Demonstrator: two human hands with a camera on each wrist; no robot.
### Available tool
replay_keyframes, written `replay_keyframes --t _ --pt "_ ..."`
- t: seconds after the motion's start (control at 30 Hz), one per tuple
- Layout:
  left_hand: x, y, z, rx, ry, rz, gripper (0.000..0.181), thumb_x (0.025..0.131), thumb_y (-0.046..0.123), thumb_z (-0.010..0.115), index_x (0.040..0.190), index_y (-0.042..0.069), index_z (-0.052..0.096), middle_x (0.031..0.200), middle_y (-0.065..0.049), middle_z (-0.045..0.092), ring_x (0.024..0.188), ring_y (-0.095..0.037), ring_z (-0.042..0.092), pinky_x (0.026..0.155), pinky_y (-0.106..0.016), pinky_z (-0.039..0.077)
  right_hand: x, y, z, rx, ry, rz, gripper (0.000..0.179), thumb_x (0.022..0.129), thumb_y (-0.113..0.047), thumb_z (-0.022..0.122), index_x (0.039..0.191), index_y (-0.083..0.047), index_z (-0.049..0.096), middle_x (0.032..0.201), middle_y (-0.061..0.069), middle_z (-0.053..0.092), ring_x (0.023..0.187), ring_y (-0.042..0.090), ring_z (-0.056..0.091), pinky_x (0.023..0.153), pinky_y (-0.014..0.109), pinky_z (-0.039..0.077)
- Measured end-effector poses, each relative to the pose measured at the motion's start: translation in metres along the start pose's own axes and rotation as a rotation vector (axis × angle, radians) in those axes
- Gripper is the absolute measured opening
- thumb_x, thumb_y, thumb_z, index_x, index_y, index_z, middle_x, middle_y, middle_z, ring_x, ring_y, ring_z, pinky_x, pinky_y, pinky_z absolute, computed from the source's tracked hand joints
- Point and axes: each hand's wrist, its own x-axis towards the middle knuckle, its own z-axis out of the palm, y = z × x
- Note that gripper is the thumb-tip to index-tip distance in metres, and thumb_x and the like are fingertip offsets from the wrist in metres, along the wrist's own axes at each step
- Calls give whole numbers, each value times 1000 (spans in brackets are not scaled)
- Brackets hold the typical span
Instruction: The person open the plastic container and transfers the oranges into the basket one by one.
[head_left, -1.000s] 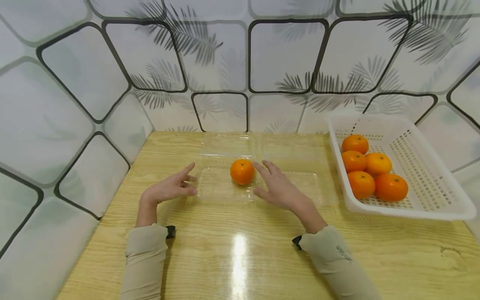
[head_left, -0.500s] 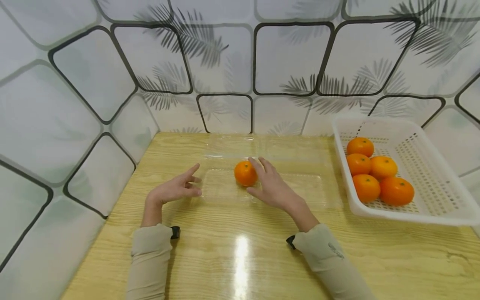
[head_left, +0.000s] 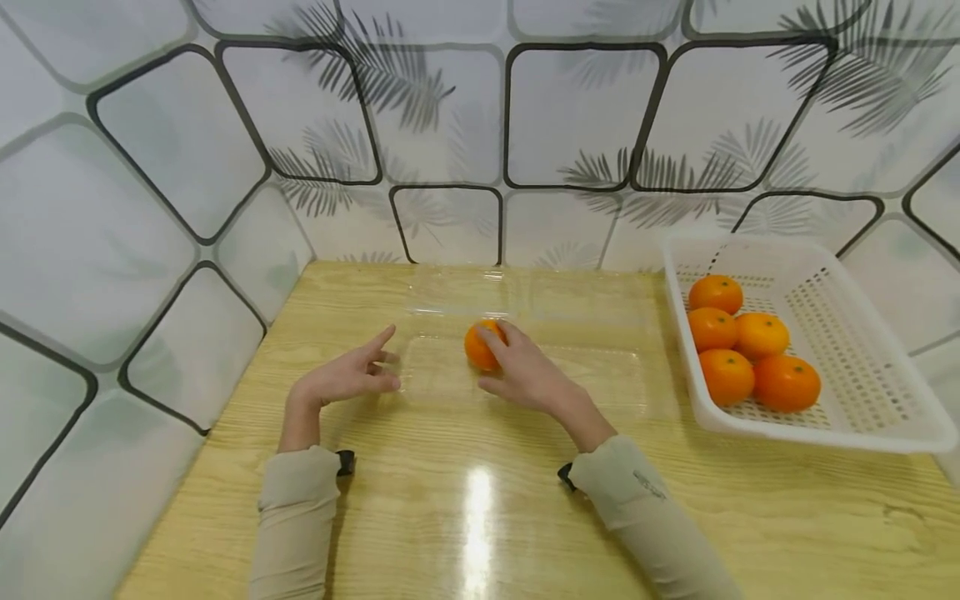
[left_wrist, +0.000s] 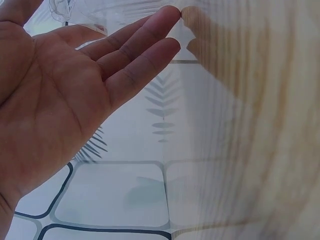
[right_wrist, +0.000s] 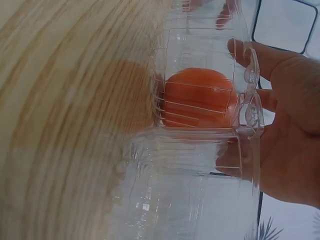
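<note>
An orange mandarin [head_left: 478, 348] sits in the left compartment of a clear plastic clamshell box [head_left: 600, 375], which lies with its lid folded back. My right hand [head_left: 531, 372] reaches over that fruit from the right, its fingers spread around the top and thumb at the near side. In the right wrist view the mandarin [right_wrist: 197, 97] shows through the plastic wall, with a thumb by the rim; contact with the fruit cannot be made out. At the box's left edge, my left hand [head_left: 341, 377] holds nothing, fingers loosely extended, tips at the wooden tabletop.
On the right stands a white perforated plastic basket [head_left: 885, 375] with several mandarins [head_left: 726, 377] grouped along its left side. The wooden table [head_left: 420, 500] meets a patterned wall [head_left: 577, 117] at the back and left.
My right hand has moved left, from beside the mandarin to over it, now covering its right part. My left hand stays by the box's left edge.
</note>
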Motion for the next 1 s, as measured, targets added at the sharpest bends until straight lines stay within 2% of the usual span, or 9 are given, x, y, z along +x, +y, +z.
replay_keyframes --t 0.13,0.37,0.5,0.73,0.9,1.0 --pt "1 1 -2 7 1 5 95 98 22 64 160 15 -7 153 -30 33 128 -37 53 102 -52 45 3 -1 -2 -29 -12 -3 66 93 -25 71 150 -10 41 154 24 27 135 39 40 107 49 41" --pt "0 2 -1 -8 -1 -6 95 98 22 64 160 15 -7 154 -30 31 130 -40 50 102 -53 44 9 -4 -4 -19 -36 5 74 95 -27 68 157 -16 30 145 24 33 109 33 57 92 44 52" --pt "0 2 0 -13 -1 -5 95 98 22 64 160 17 -7 154 -30 31 129 -39 51 102 -53 45 12 -6 -4 -21 -49 19 69 96 -28 68 155 -15 36 143 23 34 102 30 58 87 42 53" --pt "-1 2 0 -17 -1 8 94 99 20 63 160 16 -8 153 -31 30 129 -40 51 102 -53 45 18 -10 -1 99 -39 17 47 94 -25 70 137 -12 56 134 19 37 98 29 58 88 41 52" --pt "0 1 1 -8 -7 14 94 99 21 63 160 15 -7 153 -32 31 129 -41 50 102 -53 45 20 -12 4 133 -64 9 42 92 -21 72 131 -13 56 133 17 38 99 28 57 87 39 53" --pt "0 0 2 0 -1 7 93 99 22 63 161 15 -6 154 -31 31 130 -43 49 103 -54 43 20 -13 8 153 -82 2 50 92 -20 72 138 -16 52 133 17 39 100 28 56 87 39 52"
